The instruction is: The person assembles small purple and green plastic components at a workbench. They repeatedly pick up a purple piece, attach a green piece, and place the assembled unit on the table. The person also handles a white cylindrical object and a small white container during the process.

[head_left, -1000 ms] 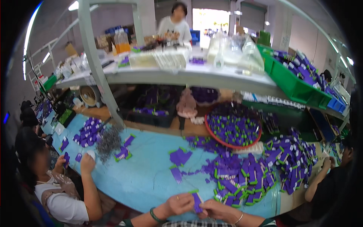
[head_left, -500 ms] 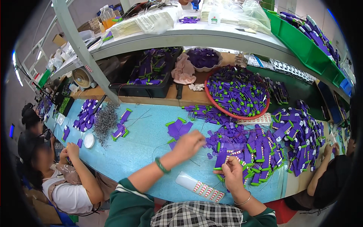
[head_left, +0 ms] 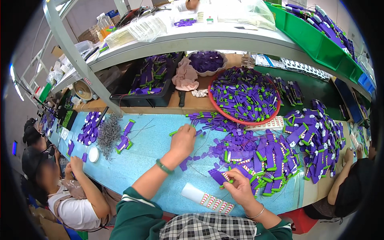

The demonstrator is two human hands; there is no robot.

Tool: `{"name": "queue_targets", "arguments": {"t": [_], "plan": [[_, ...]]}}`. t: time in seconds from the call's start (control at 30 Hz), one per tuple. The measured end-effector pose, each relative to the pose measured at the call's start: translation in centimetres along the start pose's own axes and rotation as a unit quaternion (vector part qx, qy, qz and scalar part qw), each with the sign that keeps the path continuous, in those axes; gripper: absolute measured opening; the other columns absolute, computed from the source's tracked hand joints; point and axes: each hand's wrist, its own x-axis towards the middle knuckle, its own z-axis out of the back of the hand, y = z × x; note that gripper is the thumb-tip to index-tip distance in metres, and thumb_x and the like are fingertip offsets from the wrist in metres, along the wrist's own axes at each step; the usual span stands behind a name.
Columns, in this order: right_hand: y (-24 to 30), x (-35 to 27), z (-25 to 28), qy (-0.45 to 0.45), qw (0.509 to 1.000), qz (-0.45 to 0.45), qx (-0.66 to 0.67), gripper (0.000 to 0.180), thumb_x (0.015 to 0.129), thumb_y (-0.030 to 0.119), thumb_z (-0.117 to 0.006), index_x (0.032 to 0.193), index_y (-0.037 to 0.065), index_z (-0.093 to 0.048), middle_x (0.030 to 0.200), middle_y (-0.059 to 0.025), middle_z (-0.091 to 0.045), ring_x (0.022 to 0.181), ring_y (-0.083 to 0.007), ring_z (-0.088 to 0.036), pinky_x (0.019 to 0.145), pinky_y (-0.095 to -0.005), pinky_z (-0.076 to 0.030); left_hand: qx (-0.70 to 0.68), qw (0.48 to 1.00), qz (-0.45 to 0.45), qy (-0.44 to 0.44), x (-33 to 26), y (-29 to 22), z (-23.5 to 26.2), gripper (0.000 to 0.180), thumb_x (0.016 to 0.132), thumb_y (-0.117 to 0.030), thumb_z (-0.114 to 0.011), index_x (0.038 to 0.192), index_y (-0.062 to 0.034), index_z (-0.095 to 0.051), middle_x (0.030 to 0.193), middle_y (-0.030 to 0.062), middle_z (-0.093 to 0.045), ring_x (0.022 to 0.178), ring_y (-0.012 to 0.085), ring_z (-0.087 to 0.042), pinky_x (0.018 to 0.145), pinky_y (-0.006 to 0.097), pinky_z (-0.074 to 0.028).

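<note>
My right hand (head_left: 241, 187) pinches a flat purple piece (head_left: 217, 176) with a green end and a red-and-white chevron strip. It is held just above the table, left of the big pile. Farther off and to the left, my left hand (head_left: 183, 141) is bent down over a few purple-and-green pieces (head_left: 199, 132). Its fingers look closed, but the back of the hand hides what lies between them. A white backing sheet with red-and-white chevron stickers (head_left: 208, 199) lies in front of me. Purple pieces with green ends (head_left: 276, 160) are heaped beside my right hand.
A red basket (head_left: 211, 96) full of purple-and-green pieces stands at the back, near a black bin (head_left: 160, 100). Tangled wires (head_left: 110, 132) and a white round lid (head_left: 93, 154) lie left. A shelf (head_left: 192, 42) spans overhead. Co-workers sit on both sides.
My left hand has moved left and away from me, over the loose pieces. My right hand has shifted slightly left, and the purple piece in it is now turned flatter. The view has shifted a little.
</note>
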Motion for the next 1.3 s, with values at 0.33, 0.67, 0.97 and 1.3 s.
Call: {"name": "queue_targets", "arguments": {"t": [0.33, 0.67, 0.97, 1.3], "plan": [[-0.6, 1.0, -2.0, 0.062, 0.965, -0.092, 0.239, 0.026, 0.084, -0.003, -0.061, 0.109, 0.0, -0.061, 0.104, -0.0076, -0.061, 0.093, -0.0137, -0.06, 0.074, -0.028, -0.054, -0.726, 0.62, 0.219, 0.201, -11.4, -8.0, 6.3, 0.02, 0.086, 0.001, -0.061, 0.105, 0.001, -0.054, 0.096, 0.0097, -0.063, 0.09, 0.0179, -0.064, 0.078, 0.031, -0.053], [0.6, 0.0, -2.5, -0.067, 0.993, -0.077, 0.054, 0.027, 0.081, -0.002, -0.064, 0.108, 0.0, -0.065, 0.093, -0.0036, -0.058, 0.077, -0.0098, -0.056, 0.066, -0.0236, -0.048, -0.763, 0.613, 0.204, 0.003, -12.4, -7.5, 3.0, 0.024, 0.085, 0.008, -0.059, 0.108, 0.003, -0.057, 0.1, 0.0085, -0.061, 0.093, 0.0172, -0.062, 0.089, 0.03, -0.051], [3.6, -0.4, -2.0, 0.025, 0.946, 0.071, -0.315, 0.036, 0.07, -0.004, -0.07, 0.102, 0.013, -0.072, 0.066, -0.0031, -0.049, 0.06, -0.0146, -0.048, 0.055, -0.0285, -0.038, -0.767, 0.585, 0.261, 0.04, -13.8, -6.9, 3.1, 0.016, 0.084, 0.008, -0.06, 0.1, 0.0047, -0.061, 0.097, 0.011, -0.065, 0.089, 0.0168, -0.065, 0.081, 0.028, -0.054], [2.4, -0.1, -2.7, 0.1, 0.974, -0.122, -0.163, 0.024, 0.073, 0.003, -0.074, 0.096, 0.003, -0.066, 0.085, -0.0066, -0.065, 0.076, -0.0128, -0.064, 0.066, -0.0258, -0.051, -0.619, 0.708, 0.297, 0.167, -14.1, -8.7, 4.2, 0.013, 0.083, 0.0, -0.066, 0.096, 0.0016, -0.064, 0.091, 0.0049, -0.067, 0.084, 0.0088, -0.061, 0.076, 0.024, -0.05]]}}
